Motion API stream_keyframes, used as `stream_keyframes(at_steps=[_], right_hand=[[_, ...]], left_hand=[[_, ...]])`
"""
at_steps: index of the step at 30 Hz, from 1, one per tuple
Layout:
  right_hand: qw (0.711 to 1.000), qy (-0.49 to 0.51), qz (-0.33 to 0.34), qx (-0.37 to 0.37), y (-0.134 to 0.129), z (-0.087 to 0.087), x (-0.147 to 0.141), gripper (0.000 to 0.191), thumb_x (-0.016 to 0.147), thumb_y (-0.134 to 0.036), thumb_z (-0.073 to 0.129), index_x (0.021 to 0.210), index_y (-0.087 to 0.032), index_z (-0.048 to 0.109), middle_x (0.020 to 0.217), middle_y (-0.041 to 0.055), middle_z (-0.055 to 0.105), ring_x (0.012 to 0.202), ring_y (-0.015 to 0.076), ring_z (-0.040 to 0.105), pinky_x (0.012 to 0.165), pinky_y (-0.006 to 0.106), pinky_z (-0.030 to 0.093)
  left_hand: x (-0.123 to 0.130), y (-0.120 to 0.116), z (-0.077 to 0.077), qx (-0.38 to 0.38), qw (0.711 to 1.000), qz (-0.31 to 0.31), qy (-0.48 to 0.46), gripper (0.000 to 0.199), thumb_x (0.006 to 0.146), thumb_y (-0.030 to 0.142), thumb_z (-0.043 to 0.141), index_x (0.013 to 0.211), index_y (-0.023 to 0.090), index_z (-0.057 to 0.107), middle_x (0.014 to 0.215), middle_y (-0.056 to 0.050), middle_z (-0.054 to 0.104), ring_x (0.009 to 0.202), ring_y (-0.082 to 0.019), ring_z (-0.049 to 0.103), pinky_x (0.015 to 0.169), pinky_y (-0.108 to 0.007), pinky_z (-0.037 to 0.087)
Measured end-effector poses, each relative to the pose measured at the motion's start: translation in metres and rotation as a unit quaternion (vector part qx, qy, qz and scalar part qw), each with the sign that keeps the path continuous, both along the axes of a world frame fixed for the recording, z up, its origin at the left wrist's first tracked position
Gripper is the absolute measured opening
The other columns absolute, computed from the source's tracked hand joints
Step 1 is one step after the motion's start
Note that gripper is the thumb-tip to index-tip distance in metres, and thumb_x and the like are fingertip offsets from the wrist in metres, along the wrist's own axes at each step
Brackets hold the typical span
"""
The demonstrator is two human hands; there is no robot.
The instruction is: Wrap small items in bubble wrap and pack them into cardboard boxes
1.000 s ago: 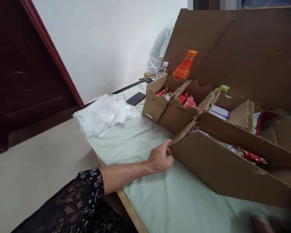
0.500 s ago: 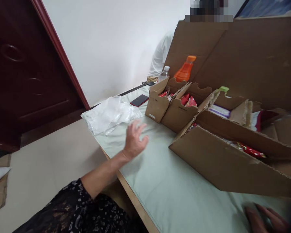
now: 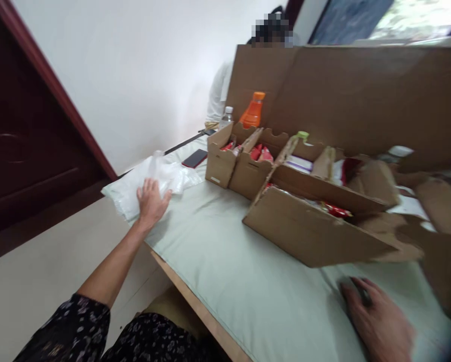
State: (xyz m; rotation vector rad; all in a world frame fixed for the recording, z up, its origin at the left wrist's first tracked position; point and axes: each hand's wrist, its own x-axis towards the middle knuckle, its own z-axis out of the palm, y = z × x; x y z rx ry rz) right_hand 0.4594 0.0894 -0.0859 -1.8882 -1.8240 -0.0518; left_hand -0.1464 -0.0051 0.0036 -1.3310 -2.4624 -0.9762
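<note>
My left hand (image 3: 151,201) lies over the near edge of a crumpled sheet of clear bubble wrap (image 3: 135,176), fingers apart and not closed on it. It rests at the left corner of the cloth-covered table (image 3: 210,236). At the lower right, my right hand (image 3: 383,314) is on the table with its fingers curled round a small dark rounded object (image 3: 362,292). Most of that object is hidden by the hand, and blur keeps its kind from showing.
Open cardboard boxes (image 3: 308,231) holding red packets stand along the table's far side, before a tall cardboard panel (image 3: 353,95). A phone (image 3: 194,158), a clear bottle (image 3: 227,116) and an orange bottle (image 3: 253,111) are at the back left. Another person (image 3: 218,93) sits behind the panel.
My left hand has moved left from above the table onto the bubble wrap. The view has swung right, bringing more of my right hand and the right-hand boxes into sight.
</note>
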Motion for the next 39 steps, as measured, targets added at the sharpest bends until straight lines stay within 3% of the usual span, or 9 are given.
stream_keyframes(at_steps=[3,7,12,15,18,20,26,34,39], right_hand=[[0.999,0.027,-0.018,-0.022,-0.014,0.017,-0.019,0.049,0.075,-0.067,0.047,0.088,-0.028,0.073,0.127,0.0177,0.073,0.119,0.0467,0.065,0.089,0.063,0.051],[0.993,0.089,-0.046,0.057,-0.026,0.024,-0.028,0.044,0.076,-0.057,0.05,0.092,-0.023,0.073,0.121,0.0157,0.073,0.12,0.0403,0.065,0.1,0.061,0.049],[0.968,0.175,-0.013,0.177,-0.048,0.045,-0.039,0.034,0.083,-0.048,0.053,0.09,-0.021,0.073,0.118,0.0153,0.075,0.114,0.033,0.069,0.106,0.056,0.049],[0.953,0.246,0.01,0.178,-0.067,0.064,-0.054,0.03,0.086,-0.046,0.059,0.093,-0.021,0.075,0.11,0.0119,0.078,0.107,0.0293,0.072,0.102,0.051,0.053],[0.946,0.307,0.052,0.089,-0.083,0.073,-0.071,0.032,0.088,-0.047,0.062,0.098,-0.021,0.077,0.103,0.0094,0.08,0.096,0.0266,0.073,0.093,0.045,0.057],[0.942,0.322,0.098,0.02,-0.088,0.073,-0.082,0.033,0.088,-0.047,0.063,0.102,-0.021,0.078,0.104,0.0091,0.08,0.092,0.0257,0.073,0.089,0.043,0.057],[0.95,0.19,0.241,-0.051,-0.09,0.053,-0.109,0.041,0.088,-0.042,0.064,0.124,-0.023,0.072,0.126,0.0108,0.074,0.116,0.033,0.066,0.099,0.049,0.049],[0.953,0.1,0.279,-0.057,-0.091,0.045,-0.116,0.029,0.09,-0.029,0.062,0.114,-0.02,0.075,0.095,0.0075,0.077,0.098,0.029,0.064,0.088,0.042,0.043],[0.97,0.051,0.231,-0.062,-0.094,0.051,-0.115,0.026,0.091,-0.03,0.064,0.112,-0.021,0.076,0.1,0.0092,0.076,0.101,0.0309,0.061,0.088,0.043,0.039]], left_hand=[[0.012,-0.01,0.003,0.115,0.992,-0.045,0.036,0.059,0.095,0.039,0.054,0.145,0.008,0.051,0.158,-0.028,0.046,0.157,-0.04,0.029,0.124,-0.062,0.026],[0.076,-0.043,-0.001,0.194,0.946,-0.235,0.108,0.06,0.094,0.029,0.058,0.152,0.018,0.046,0.157,-0.019,0.052,0.154,-0.035,0.037,0.123,-0.057,0.032],[0.174,-0.082,-0.025,0.097,0.815,-0.56,0.11,0.052,0.092,0.019,0.057,0.144,0.016,0.055,0.144,-0.017,0.065,0.148,-0.033,0.048,0.118,-0.053,0.04],[0.206,-0.085,-0.029,0.002,0.752,-0.656,0.069,0.033,0.094,0.029,0.061,0.125,0.017,0.066,0.135,-0.016,0.07,0.136,-0.033,0.06,0.115,-0.054,0.044],[0.218,-0.078,-0.021,-0.054,0.74,-0.67,0.011,0.023,0.095,0.034,0.063,0.113,0.02,0.069,0.127,-0.013,0.074,0.125,-0.03,0.067,0.113,-0.055,0.046],[0.22,-0.071,-0.015,-0.053,0.751,-0.658,-0.01,0.018,0.096,0.029,0.061,0.109,0.022,0.07,0.12,-0.01,0.076,0.116,-0.028,0.07,0.11,-0.053,0.049],[0.218,-0.05,-0.029,-0.004,0.847,-0.532,0.012,0.017,0.093,0.018,0.059,0.104,0.018,0.071,0.118,-0.014,0.075,0.116,-0.031,0.067,0.1,-0.052,0.053],[0.218,-0.046,-0.043,0.053,0.863,-0.503,0.015,0.013,0.094,0.013,0.058,0.099,0.019,0.069,0.108,-0.01,0.074,0.107,-0.026,0.068,0.094,-0.045,0.056],[0.219,-0.047,-0.041,0.053,0.867,-0.494,0.031,0.014,0.094,0.012,0.058,0.1,0.019,0.069,0.109,-0.01,0.074,0.106,-0.026,0.068,0.093,-0.045,0.056]])
